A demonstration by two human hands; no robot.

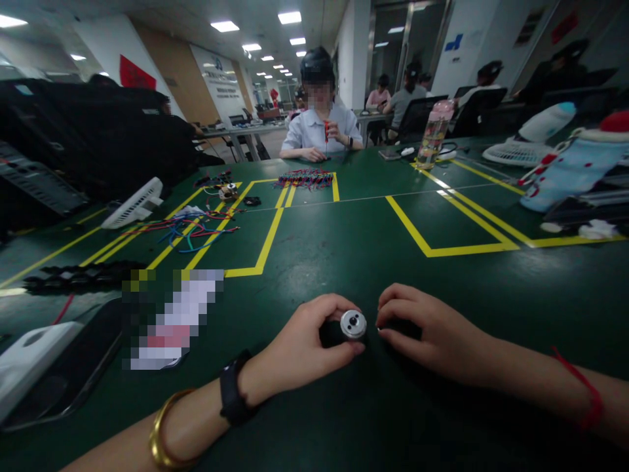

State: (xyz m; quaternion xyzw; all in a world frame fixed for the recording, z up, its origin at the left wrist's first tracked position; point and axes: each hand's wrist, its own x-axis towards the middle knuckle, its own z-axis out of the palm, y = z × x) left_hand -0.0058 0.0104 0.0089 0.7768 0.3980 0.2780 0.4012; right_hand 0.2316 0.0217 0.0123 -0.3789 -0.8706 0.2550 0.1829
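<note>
Because the silver face of the small cylinder [353, 324] is turned up towards me, what matters now, as I judge it, is steadiness: I should brace the body from both sides, leave the face and its small dark holes uncovered, and bring any fingertip in straight over the middle, since a sideways push could tip or turn something so round. My left grip [303, 333] is closed around it, fingers along the far side and thumb along the near side; whether its base rests on the green worktop [339, 246] I cannot tell. My right grip [435, 328] hangs just beside the cylinder without touching it, fingers curled and their tips close to the thumb's; whether something tiny is pinched there I cannot make out. The loose wires [190, 229] lie well apart, further off to the left.
</note>
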